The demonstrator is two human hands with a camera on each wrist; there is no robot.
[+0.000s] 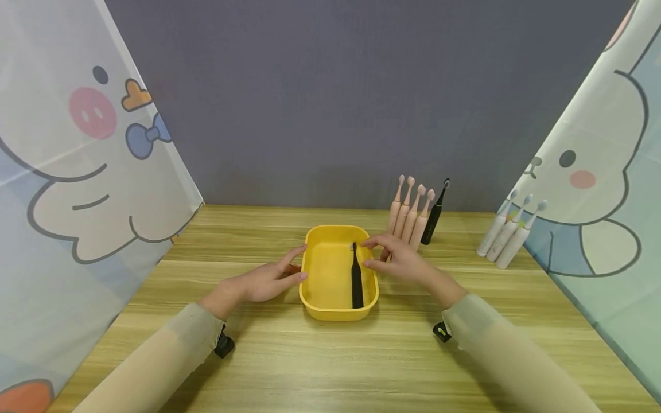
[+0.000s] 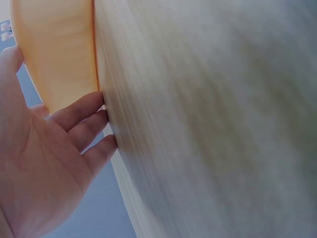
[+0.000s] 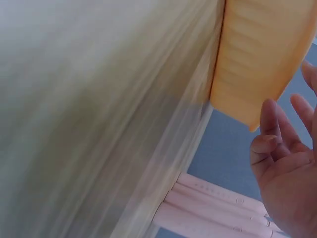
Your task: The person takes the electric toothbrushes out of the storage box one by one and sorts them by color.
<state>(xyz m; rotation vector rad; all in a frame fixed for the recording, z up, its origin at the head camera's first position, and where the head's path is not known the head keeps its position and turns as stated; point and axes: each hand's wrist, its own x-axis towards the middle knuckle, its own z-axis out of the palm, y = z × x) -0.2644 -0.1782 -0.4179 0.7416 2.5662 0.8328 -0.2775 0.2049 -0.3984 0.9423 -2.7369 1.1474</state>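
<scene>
In the head view, a yellow plastic basin (image 1: 326,272) stands on the wooden table with a black electric toothbrush (image 1: 357,284) lying inside along its right side, brush head away from me. My left hand (image 1: 263,282) is at the basin's left side, thumb and index finger by the rim. The left wrist view shows its fingers (image 2: 79,111) extended against the basin wall (image 2: 59,54) near the tabletop. At the right rim is my right hand (image 1: 403,263), holding nothing. In the right wrist view its fingers (image 3: 270,119) are loosely bent beside the basin (image 3: 260,54).
Several pink electric toothbrushes (image 1: 394,215) stand upright behind my right hand. Beside them stands another black one (image 1: 431,223). Three white toothbrushes (image 1: 508,244) stand farther right, near the cartoon-printed side cloth (image 1: 594,229). A dark grey panel (image 1: 310,115) closes off the back.
</scene>
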